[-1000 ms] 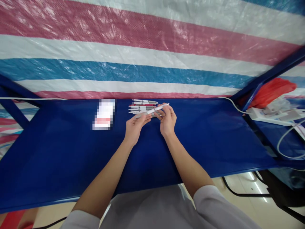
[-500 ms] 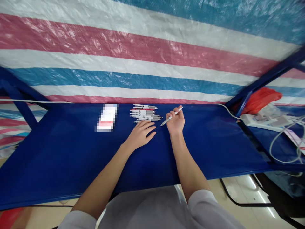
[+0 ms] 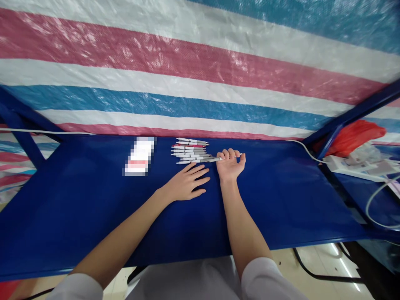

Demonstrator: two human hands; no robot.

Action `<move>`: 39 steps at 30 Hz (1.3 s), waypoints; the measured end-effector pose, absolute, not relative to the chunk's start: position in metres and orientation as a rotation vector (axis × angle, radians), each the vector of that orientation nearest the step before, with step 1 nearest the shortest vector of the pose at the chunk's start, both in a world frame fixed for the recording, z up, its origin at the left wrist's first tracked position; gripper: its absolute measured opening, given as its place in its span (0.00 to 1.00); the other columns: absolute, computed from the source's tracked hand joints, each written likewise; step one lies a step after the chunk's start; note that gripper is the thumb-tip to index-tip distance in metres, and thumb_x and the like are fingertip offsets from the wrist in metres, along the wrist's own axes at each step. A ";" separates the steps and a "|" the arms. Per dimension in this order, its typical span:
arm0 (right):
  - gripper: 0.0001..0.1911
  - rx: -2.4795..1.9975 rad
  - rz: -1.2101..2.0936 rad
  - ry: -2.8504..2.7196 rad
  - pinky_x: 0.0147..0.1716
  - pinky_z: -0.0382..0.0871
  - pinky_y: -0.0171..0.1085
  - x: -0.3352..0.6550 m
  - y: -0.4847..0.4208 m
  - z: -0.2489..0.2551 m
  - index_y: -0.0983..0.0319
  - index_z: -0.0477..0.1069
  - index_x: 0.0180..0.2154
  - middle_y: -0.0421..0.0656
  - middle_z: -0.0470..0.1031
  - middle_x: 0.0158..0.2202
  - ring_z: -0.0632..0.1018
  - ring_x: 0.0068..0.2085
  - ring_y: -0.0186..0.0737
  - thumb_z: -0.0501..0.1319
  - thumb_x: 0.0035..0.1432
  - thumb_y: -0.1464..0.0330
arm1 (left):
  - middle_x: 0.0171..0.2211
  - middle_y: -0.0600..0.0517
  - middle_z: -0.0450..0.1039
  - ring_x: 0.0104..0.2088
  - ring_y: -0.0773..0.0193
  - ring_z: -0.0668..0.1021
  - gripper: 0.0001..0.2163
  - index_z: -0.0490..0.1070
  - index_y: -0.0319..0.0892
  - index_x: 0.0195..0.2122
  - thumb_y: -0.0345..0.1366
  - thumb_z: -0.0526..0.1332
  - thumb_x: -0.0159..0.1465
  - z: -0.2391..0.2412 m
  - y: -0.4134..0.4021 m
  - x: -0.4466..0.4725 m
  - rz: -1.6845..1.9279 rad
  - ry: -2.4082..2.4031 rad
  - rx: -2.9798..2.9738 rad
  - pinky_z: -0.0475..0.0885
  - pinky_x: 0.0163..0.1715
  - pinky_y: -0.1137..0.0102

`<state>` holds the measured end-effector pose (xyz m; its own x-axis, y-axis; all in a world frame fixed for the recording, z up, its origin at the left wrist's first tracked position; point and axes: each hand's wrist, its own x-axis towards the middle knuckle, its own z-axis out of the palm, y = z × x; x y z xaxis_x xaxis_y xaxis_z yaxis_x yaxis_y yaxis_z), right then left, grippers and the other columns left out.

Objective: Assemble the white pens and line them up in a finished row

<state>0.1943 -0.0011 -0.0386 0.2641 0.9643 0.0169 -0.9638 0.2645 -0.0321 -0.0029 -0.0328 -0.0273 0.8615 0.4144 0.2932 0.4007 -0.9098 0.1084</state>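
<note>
Several white and grey pens (image 3: 190, 151), one of them red, lie side by side near the back of the blue table (image 3: 125, 216). My right hand (image 3: 230, 164) is turned palm up just right of them, fingers curled round a pen (image 3: 215, 160). That pen lies nearly level; its grey end points left toward the row, and my fingers cover its middle. My left hand (image 3: 186, 183) rests palm down in front of the pens, fingers spread, with nothing in it.
A blurred white card or sheet (image 3: 139, 156) lies left of the pens. On the right are a white power strip (image 3: 353, 166), a red plastic bag (image 3: 356, 135) and loose white cables (image 3: 368, 204). Behind the table hangs a striped tarp (image 3: 200, 91), between blue frame bars.
The pen in my right hand has swung from slanting to nearly level, its grey end now close to the row. My left hand has drawn slightly toward me, fingers spread wider.
</note>
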 end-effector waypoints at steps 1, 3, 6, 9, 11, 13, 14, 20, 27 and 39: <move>0.15 -0.029 1.303 -0.047 0.23 0.60 0.34 0.195 0.001 -0.039 0.58 0.54 0.25 0.31 0.50 0.21 0.57 0.22 0.32 0.53 0.61 0.59 | 0.61 0.43 0.68 0.63 0.47 0.67 0.19 0.72 0.42 0.57 0.44 0.55 0.70 -0.028 -0.033 -0.003 0.477 0.664 2.987 0.55 0.65 0.47; 0.15 -0.053 1.296 -0.067 0.22 0.59 0.33 0.198 0.004 -0.040 0.57 0.52 0.25 0.31 0.49 0.21 0.56 0.21 0.32 0.54 0.59 0.60 | 0.62 0.42 0.66 0.64 0.47 0.66 0.20 0.70 0.41 0.59 0.45 0.55 0.70 -0.029 -0.032 -0.003 0.461 0.683 2.979 0.56 0.65 0.48; 0.16 -0.061 1.287 -0.082 0.20 0.58 0.32 0.202 0.006 -0.041 0.57 0.50 0.24 0.31 0.47 0.20 0.54 0.21 0.31 0.56 0.57 0.61 | 0.63 0.42 0.64 0.65 0.46 0.64 0.22 0.69 0.40 0.60 0.46 0.55 0.70 -0.030 -0.031 -0.005 0.447 0.656 2.971 0.56 0.65 0.48; 0.16 -0.039 1.281 -0.079 0.20 0.58 0.32 0.204 0.006 -0.042 0.57 0.49 0.24 0.31 0.46 0.20 0.54 0.21 0.31 0.56 0.56 0.62 | 0.64 0.41 0.63 0.65 0.45 0.64 0.22 0.68 0.40 0.60 0.46 0.56 0.69 -0.032 -0.029 -0.006 0.438 0.619 2.962 0.55 0.65 0.48; 0.16 -0.027 1.275 -0.075 0.20 0.59 0.32 0.205 0.006 -0.043 0.57 0.49 0.24 0.31 0.45 0.20 0.54 0.21 0.31 0.57 0.55 0.63 | 0.65 0.41 0.62 0.65 0.45 0.63 0.23 0.67 0.41 0.61 0.46 0.56 0.69 -0.033 -0.029 -0.006 0.431 0.603 2.961 0.55 0.65 0.47; 0.16 -0.022 1.267 -0.071 0.20 0.58 0.32 0.205 0.006 -0.043 0.57 0.48 0.24 0.31 0.45 0.20 0.53 0.21 0.31 0.57 0.54 0.64 | 0.65 0.42 0.62 0.66 0.44 0.63 0.22 0.67 0.41 0.61 0.45 0.56 0.69 -0.033 -0.029 -0.006 0.430 0.595 2.962 0.54 0.65 0.46; 0.16 -0.022 1.266 -0.069 0.20 0.58 0.32 0.205 0.006 -0.043 0.57 0.48 0.24 0.31 0.44 0.20 0.53 0.21 0.31 0.57 0.53 0.64 | 0.65 0.42 0.62 0.66 0.44 0.62 0.22 0.67 0.41 0.61 0.45 0.56 0.69 -0.032 -0.030 -0.006 0.430 0.598 2.962 0.53 0.65 0.46; 0.16 -0.029 1.262 -0.038 0.19 0.57 0.32 0.204 0.005 -0.043 0.57 0.46 0.24 0.31 0.44 0.20 0.53 0.20 0.31 0.55 0.53 0.66 | 0.65 0.41 0.62 0.65 0.44 0.63 0.22 0.67 0.41 0.61 0.46 0.55 0.70 -0.030 -0.032 -0.005 0.390 0.629 2.950 0.53 0.65 0.45; 0.14 -0.087 1.238 -0.065 0.19 0.57 0.31 0.203 0.004 -0.041 0.58 0.47 0.24 0.31 0.44 0.20 0.52 0.20 0.31 0.53 0.56 0.65 | 0.65 0.42 0.62 0.66 0.46 0.62 0.22 0.67 0.42 0.61 0.46 0.55 0.70 -0.032 -0.031 -0.006 0.425 0.616 2.936 0.52 0.66 0.47; 0.14 -0.068 1.268 -0.055 0.19 0.57 0.32 0.203 0.003 -0.042 0.58 0.51 0.24 0.32 0.47 0.20 0.53 0.20 0.32 0.49 0.62 0.62 | 0.65 0.42 0.61 0.67 0.47 0.61 0.22 0.67 0.42 0.62 0.46 0.55 0.70 -0.031 -0.034 -0.006 0.384 0.644 2.927 0.51 0.66 0.48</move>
